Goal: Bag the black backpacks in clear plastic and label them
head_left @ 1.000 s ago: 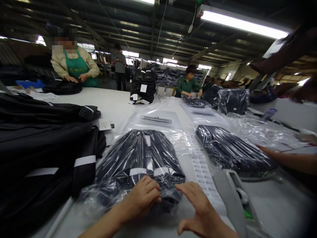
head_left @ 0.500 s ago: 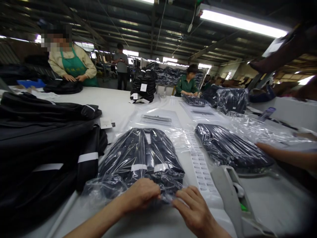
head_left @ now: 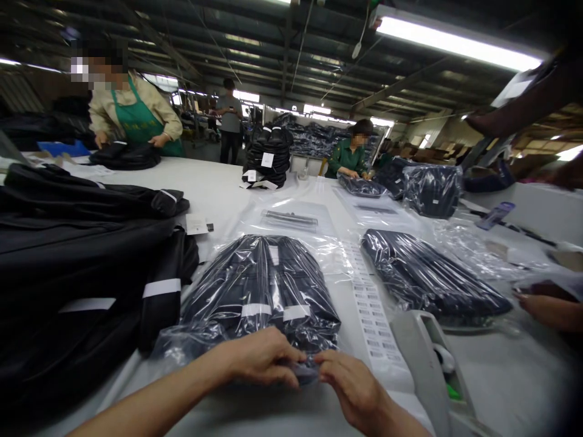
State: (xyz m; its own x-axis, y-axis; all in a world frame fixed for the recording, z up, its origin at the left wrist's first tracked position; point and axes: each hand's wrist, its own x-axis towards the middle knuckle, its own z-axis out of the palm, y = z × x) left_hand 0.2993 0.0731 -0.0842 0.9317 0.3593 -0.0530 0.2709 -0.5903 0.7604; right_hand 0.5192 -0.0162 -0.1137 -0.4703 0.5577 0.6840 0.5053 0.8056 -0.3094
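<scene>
Since it's a dark, soft-looking bundle (head_left: 268,285) in clear film (head_left: 214,331), I'd guess it's squishy rather than fragile, with a bit of weight to it. The film is probably the annoying part: thin, crinkly and slippery, so a light pinch could just slide or stretch it. To shift the whole lot, I'd get both hands under the sides and take film and filling together; for the loose plastic, pinch the near edge.

It's lying on the tabletop (head_left: 323,419) right in front of the person, between the black pile (head_left: 91,261) and the label sheet (head_left: 376,321). The right hand (head_left: 359,388) has its fingers closed on the near edge of the film. The left hand (head_left: 259,358) has its fingers bent over the same edge, thumb apart, but can't tell if they're really gripping.

Compared with a second ago, the right hand has gone from wide open beside the bundle to pinching the plastic. Bundle's barely moved. Neighbour's arm (head_left: 553,309) on the right has pulled back too.
</scene>
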